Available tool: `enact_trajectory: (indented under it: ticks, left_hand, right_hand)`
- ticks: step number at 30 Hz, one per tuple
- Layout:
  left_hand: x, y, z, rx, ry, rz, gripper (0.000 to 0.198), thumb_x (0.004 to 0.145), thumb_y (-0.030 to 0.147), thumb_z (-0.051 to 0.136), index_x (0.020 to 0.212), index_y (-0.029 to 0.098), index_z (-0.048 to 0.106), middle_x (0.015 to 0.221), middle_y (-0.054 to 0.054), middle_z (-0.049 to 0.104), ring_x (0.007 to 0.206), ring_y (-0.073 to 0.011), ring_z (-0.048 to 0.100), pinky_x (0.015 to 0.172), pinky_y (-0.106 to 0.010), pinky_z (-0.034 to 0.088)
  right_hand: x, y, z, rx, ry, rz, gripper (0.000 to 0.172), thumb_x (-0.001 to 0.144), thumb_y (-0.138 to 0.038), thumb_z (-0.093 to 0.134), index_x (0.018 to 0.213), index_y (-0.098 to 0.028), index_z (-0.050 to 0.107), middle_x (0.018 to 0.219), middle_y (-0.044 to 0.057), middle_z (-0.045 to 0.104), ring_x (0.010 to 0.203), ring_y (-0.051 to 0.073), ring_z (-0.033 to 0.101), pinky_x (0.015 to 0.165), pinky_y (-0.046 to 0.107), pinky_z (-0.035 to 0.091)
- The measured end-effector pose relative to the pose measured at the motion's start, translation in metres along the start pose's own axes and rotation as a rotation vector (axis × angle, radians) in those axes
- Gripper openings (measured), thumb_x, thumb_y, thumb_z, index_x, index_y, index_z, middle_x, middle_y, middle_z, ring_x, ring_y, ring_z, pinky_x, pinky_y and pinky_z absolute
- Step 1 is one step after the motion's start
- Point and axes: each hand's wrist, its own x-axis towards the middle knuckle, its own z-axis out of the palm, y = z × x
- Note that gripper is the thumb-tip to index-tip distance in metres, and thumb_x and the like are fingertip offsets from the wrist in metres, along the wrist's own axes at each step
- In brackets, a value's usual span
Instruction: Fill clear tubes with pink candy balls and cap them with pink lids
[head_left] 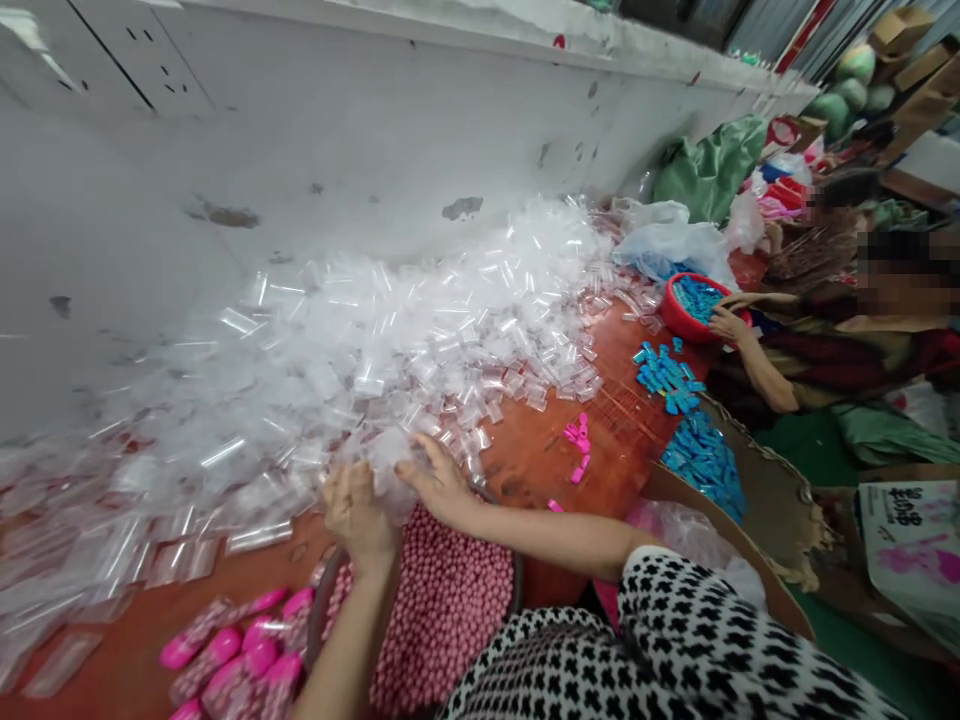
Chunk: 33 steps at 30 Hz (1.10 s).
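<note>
One head-worn view, facing forward and down, tilted, close above left hand [361,515], right hand [439,485], table [540,455], wall [360,120] just beyond.

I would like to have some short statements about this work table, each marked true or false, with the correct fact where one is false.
1. The left hand and the right hand are both at the near edge of the pile of clear bags. True.
2. The bowl below the hands holds blue beads. False: it holds pink beads.
3. A co-worker's hand is at the red bowl. True.
4. The filled pink packets lie to the right of the bowl. False: they lie to its left, near the bottom-left corner of the view.
</note>
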Motion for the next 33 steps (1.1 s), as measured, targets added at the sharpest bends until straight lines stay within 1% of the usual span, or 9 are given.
enact_trajectory:
  ticks: [3,7,10,15,19,22,27,30,33]
  left_hand:
    - [-0.063,-0.011,-0.005,-0.076,0.025,-0.117,0.043,0.092,0.046,0.030,0.109,0.018,0.057,0.117,-0.010,0.055,0.111,-0.0220,0.054,0.097,-0.036,0.046]
    - [-0.115,-0.024,0.001,-0.149,-0.176,-0.132,0.043,0.095,0.040,0.026,0.108,0.012,0.057,0.119,-0.015,0.054,0.114,-0.0217,0.054,0.103,-0.039,0.042]
    - [-0.129,-0.033,-0.001,-0.128,-0.251,-0.056,0.041,0.094,0.043,0.033,0.095,0.012,0.062,0.127,-0.016,0.049,0.126,-0.0241,0.045,0.111,-0.042,0.032]
    - [-0.142,-0.037,-0.023,-0.087,-0.228,0.157,0.038,0.082,0.046,0.059,0.106,0.017,0.062,0.142,-0.013,0.037,0.136,-0.0267,0.030,0.113,-0.044,0.026]
    - [-0.156,-0.023,-0.046,-0.089,-0.250,0.258,0.044,0.077,0.041,0.067,0.114,0.020,0.057,0.123,-0.011,0.056,0.117,-0.0226,0.051,0.102,-0.040,0.041]
    - [-0.166,-0.010,-0.059,-0.120,-0.260,0.274,0.042,0.075,0.037,0.070,0.112,0.020,0.058,0.108,-0.008,0.062,0.102,-0.0204,0.057,0.092,-0.036,0.047]
    - [-0.183,0.003,-0.062,-0.477,-0.212,0.022,0.052,0.073,0.034,0.071,0.120,0.020,0.053,0.108,-0.007,0.063,0.093,-0.0175,0.062,0.083,-0.032,0.051]
    - [-0.199,0.002,-0.055,-0.724,-0.209,-0.165,0.035,0.074,0.036,0.067,0.102,0.016,0.061,0.089,-0.004,0.066,0.080,-0.0147,0.063,0.077,-0.029,0.051]
    - [-0.212,-0.007,-0.055,-0.801,-0.177,-0.273,0.027,0.074,0.038,0.066,0.083,0.013,0.064,0.077,-0.002,0.065,0.072,-0.0131,0.061,0.073,-0.028,0.051]
  right_hand:
    - [-0.053,0.023,-0.019,-0.054,-0.065,0.033,0.053,0.083,-0.054,0.052,0.129,-0.028,0.047,0.132,0.006,0.051,0.125,0.022,0.045,0.108,0.041,0.033]
    - [-0.086,0.052,-0.045,-0.192,-0.134,0.080,0.063,0.084,-0.048,0.052,0.138,-0.021,0.036,0.142,0.012,0.040,0.134,0.024,0.035,0.112,0.046,0.025]
    - [-0.090,0.060,-0.063,-0.253,-0.266,0.038,0.070,0.081,-0.046,0.056,0.141,-0.018,0.032,0.143,0.013,0.040,0.134,0.024,0.035,0.112,0.045,0.026]
    - [-0.095,0.056,-0.088,-0.438,-0.413,0.008,0.060,0.080,-0.046,0.057,0.133,-0.019,0.046,0.132,0.013,0.053,0.119,0.029,0.053,0.102,0.050,0.039]
    - [-0.104,0.039,-0.092,-0.391,-0.358,-0.155,0.054,0.080,-0.045,0.060,0.129,-0.024,0.051,0.124,0.009,0.060,0.108,0.026,0.060,0.096,0.046,0.046]
    - [-0.110,0.022,-0.085,-0.161,-0.476,-0.182,0.057,0.075,-0.044,0.066,0.127,-0.025,0.052,0.122,0.006,0.060,0.102,0.021,0.061,0.089,0.038,0.051]
    - [-0.125,0.018,-0.066,0.139,-0.492,0.039,0.038,0.067,-0.044,0.073,0.095,-0.021,0.062,0.077,-0.002,0.063,0.067,0.013,0.062,0.069,0.033,0.057]
    - [-0.145,0.031,-0.054,0.284,-0.365,0.141,0.038,0.064,-0.044,0.075,0.090,-0.022,0.057,0.075,-0.004,0.062,0.065,0.011,0.062,0.070,0.032,0.058]
    - [-0.164,0.048,-0.048,0.239,-0.388,0.176,0.037,0.069,-0.047,0.070,0.093,-0.022,0.056,0.078,-0.002,0.063,0.068,0.013,0.064,0.070,0.033,0.058]
